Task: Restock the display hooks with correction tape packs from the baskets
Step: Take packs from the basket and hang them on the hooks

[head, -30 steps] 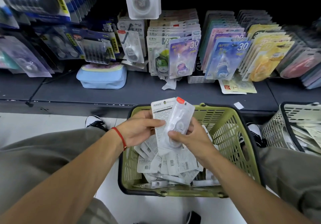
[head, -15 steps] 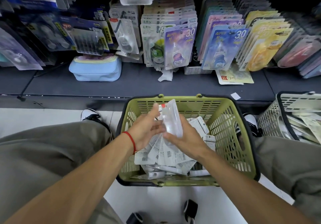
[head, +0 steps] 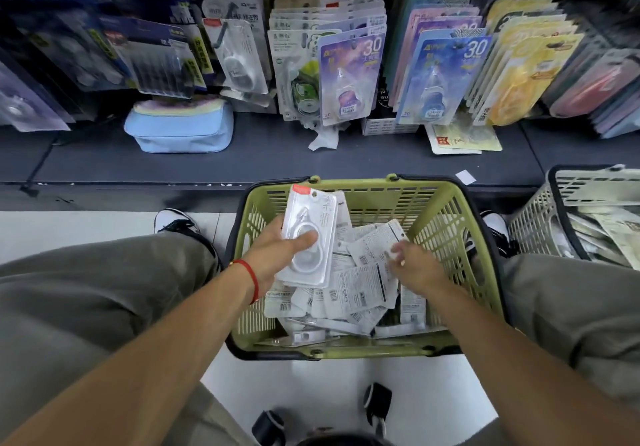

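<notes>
The left hand (head: pixel 277 255) holds a small stack of white tape packs (head: pixel 308 234), thumb on top. Just beside it, the right hand (head: pixel 415 269) pinches another pack (head: pixel 375 244) lying in the green basket (head: pixel 446 217).
</notes>
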The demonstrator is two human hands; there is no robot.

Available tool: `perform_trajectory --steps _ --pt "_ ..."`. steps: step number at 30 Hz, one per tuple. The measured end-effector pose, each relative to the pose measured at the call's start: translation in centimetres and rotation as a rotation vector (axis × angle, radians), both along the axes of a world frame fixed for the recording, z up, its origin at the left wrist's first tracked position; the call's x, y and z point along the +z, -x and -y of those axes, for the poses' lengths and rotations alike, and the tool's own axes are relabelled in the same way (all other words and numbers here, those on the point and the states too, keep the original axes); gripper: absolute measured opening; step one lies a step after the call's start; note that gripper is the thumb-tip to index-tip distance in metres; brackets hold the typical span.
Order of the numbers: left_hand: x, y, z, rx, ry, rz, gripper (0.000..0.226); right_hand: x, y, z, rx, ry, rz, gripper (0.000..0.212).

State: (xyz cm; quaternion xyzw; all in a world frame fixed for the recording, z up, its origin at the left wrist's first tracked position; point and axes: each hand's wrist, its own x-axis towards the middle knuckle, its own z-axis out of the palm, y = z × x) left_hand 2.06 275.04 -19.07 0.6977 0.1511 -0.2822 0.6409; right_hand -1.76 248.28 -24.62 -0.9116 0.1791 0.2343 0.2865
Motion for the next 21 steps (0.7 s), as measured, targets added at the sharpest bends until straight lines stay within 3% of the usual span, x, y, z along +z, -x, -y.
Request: perform_trajectory --steps 3,8,10,12,15,19,21 --pt "-0.3 0.1 -0.4 -0.022 -0.06 0.024 0.036 -2.9 2.1 0.0 -0.009 -0.052 -0.14 0.051" --pt "-0.3 0.3 -0.4 -0.065 -0.167 0.069 0.049 -4.0 2.2 0.1 -0.146 -0.144 -0.107 0.042" --pt "-0.2 0.3 -0.3 -0.086 -0.187 0.11 0.052 -3.3 1.7 0.6 -0.238 -0.309 -0.071 0.037" --pt "-0.3 0.3 -0.2 -0.095 -0.214 0.154 0.049 -1.4 1.3 0.7 -0.303 -0.518 0.004 0.046" --pt "-0.4 0.3 0.2 -0.097 -0.209 0.173 0.046 2.1 0.2 -0.1 -0.207 -0.662 0.13 0.062" --pt "-0.7 0.4 0.6 -0.114 -0.168 0.186 0.042 4.9 -1.0 -1.3 -0.099 -0.755 0.158 0.028" --pt "-0.8 0.4 0.5 -0.125 -0.164 0.197 0.041 5.5 -1.1 -1.7 -0.025 -0.787 0.097 0.032"
